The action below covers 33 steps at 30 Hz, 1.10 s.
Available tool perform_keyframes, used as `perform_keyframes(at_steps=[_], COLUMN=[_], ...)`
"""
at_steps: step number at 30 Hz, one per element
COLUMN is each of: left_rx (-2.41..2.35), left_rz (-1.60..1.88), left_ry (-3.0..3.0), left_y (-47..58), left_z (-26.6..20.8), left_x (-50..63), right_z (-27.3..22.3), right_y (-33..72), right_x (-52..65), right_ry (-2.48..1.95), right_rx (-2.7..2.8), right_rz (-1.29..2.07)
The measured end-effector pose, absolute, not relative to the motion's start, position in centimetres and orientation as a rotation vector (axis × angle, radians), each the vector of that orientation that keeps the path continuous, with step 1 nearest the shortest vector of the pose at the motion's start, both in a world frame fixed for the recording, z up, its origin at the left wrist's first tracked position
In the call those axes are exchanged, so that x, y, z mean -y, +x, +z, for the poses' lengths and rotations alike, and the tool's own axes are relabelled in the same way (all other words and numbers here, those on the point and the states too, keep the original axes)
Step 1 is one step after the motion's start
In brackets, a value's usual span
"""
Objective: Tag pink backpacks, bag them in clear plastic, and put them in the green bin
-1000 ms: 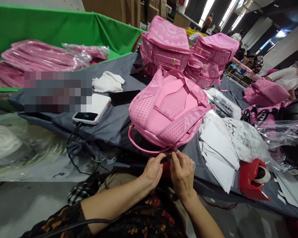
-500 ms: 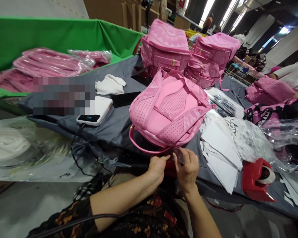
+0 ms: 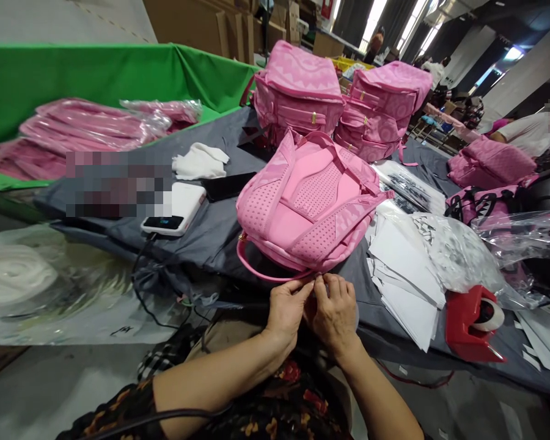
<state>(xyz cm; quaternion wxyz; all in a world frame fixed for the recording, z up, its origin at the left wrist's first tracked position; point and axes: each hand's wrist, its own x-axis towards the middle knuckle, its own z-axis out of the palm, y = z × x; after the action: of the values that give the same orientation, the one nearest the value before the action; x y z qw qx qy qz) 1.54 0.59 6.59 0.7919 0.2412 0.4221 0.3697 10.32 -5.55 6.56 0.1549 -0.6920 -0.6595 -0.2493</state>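
Note:
A pink backpack lies on the dark-covered table with its padded back and shoulder straps facing up. A thin pink strap loops from its near left side round to the near edge. Just below that edge my left hand is closed in a pinch, its fingertips close to the strap. My right hand is also closed, its thumb and forefinger meeting the left fingertips. Whatever small thing lies between the fingers is hidden, and I cannot tell whether they grip the strap.
Behind stand two pink backpacks. To the left are a white power bank, a black phone and a white cloth. At right lie paper sheets, a plastic bag and a red tape dispenser. A person is beyond.
My right hand has turned and closed in against my left, its fingers now curled down. A small clear item seen at its fingertips before is now hidden. The backpack stays put.

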Motion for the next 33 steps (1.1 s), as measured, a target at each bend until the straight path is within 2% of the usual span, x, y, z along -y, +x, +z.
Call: perform_keyframes(at_steps=[4,11,15,18,21,25,33], left_rx=[-0.908,-0.884,-0.889,-0.737,-0.565,-0.621,-0.917], left_rz=[0.801,0.888,0.778,0.606,0.421,0.303,0.202], left_ry=[0.515,0.559,0.517,0.481,0.369,0.282,0.311], left_y=[1.3,-0.8,-1.2,-0.7,0.3,1.5,1.4], left_z=[7.0,7.0,6.1,5.7,5.4,4.6,5.6], left_x=[-0.1,1.1,0.0,-1.2,-2.1,-2.5,-1.7], right_z=[6.4,6.4,6.9,7.3,7.9,8.8,9.8], right_y=[10.2,10.5,10.5,10.7,11.4,12.9,12.0], right_x=[5.3,5.1,4.9,4.9,5.0,4.9,4.8], right_ry=[-2.026,-1.924,-1.923,-1.956,-1.919,-1.845,-1.989], right_rx=[1.821,1.659,1.608,1.522,1.356,1.203,1.249], right_rz=[-0.761,-0.648,-0.613,-0.391,0.025,0.472,0.419])
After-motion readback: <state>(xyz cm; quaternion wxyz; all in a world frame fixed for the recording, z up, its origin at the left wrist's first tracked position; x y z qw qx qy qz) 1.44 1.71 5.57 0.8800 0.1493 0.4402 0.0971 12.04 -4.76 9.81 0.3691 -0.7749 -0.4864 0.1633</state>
